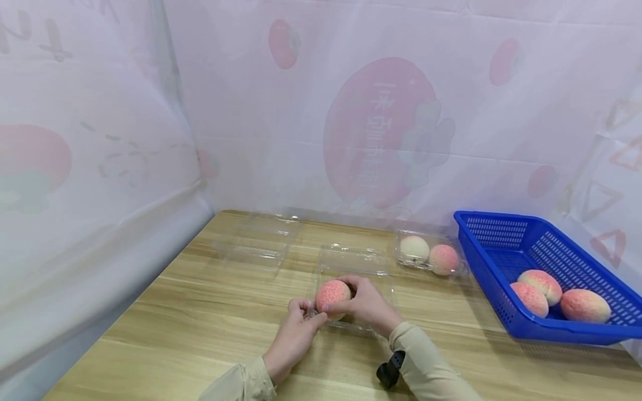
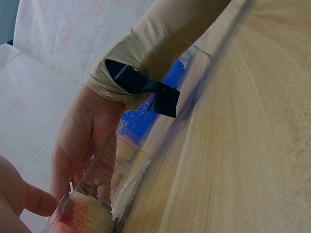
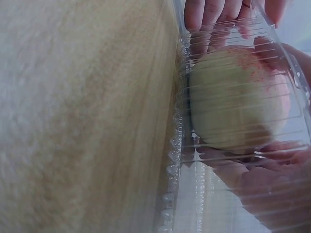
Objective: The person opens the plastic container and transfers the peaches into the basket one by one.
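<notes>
In the head view my right hand (image 1: 368, 303) grips a pink-and-cream peach (image 1: 333, 297) from its right side, thumb in front and fingers behind. That peach sits inside the left part of an open clear plastic clamshell box (image 1: 358, 324), whose lid (image 1: 351, 259) is folded back toward the wall. My left hand (image 1: 296, 337) holds the box by its left wall, the thumb near the rim. Through the ribbed clear side in the right wrist view, the peach (image 3: 233, 104) shows down in the box between the fingers of both hands.
A second clear box (image 1: 261, 245) stands open at the back left. Another, closed clear box (image 1: 422, 263) at the back right contains two peaches. On the right is a blue plastic basket (image 1: 494, 278) holding three peaches (image 1: 585, 306). A printed cloth (image 1: 251, 128) borders the wooden table (image 1: 200, 312).
</notes>
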A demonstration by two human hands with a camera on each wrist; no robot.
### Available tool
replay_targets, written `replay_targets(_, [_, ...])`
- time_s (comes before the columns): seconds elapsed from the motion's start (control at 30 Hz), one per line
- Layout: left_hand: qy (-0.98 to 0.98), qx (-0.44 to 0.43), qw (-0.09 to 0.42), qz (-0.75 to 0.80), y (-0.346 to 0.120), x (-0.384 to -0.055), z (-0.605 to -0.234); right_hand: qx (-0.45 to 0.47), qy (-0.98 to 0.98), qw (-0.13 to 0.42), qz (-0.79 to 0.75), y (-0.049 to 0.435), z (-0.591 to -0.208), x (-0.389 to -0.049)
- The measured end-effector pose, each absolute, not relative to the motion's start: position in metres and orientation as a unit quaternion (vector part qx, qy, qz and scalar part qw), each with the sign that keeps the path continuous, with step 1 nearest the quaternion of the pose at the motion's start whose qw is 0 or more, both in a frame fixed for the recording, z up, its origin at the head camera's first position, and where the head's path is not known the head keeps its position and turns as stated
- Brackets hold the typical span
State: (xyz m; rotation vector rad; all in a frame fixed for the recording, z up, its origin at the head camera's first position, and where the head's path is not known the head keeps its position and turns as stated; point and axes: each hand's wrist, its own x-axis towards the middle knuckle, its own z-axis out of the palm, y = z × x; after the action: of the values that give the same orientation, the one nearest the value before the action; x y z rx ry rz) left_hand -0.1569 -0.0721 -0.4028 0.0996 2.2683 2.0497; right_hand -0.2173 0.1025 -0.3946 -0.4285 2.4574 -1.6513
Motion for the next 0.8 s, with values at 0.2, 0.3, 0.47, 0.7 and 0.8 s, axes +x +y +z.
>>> replay_targets(0.2, [0.752, 0.019, 0.049, 0.657, -0.0728, -0.1560, -0.4018, -0.140, 0.817, 0.082, -0.553, 0.1023, -0.3930, -0.2159])
replay_targets(0.3, [0.757, 0.023, 0.040, 0.652, -0.0728, -0.1559, -0.4022, -0.139, 0.818, 0.081, -0.553, 0.1023, -0.3927, -0.2160])
replay_targets(0.47, [0.761, 0.027, 0.027, 0.648, -0.0727, -0.1568, -0.4037, -0.140, 0.818, 0.078, -0.552, 0.1023, -0.3927, -0.2161])
replay_targets(0.7, [0.761, 0.019, 0.021, 0.648, -0.0721, -0.1571, -0.4032, -0.134, 0.817, 0.072, -0.555, 0.1021, -0.3937, -0.2171])
replay_targets(0.8, [0.760, 0.015, 0.023, 0.649, -0.0720, -0.1565, -0.4023, -0.134, 0.816, 0.063, -0.559, 0.1016, -0.3924, -0.2156])
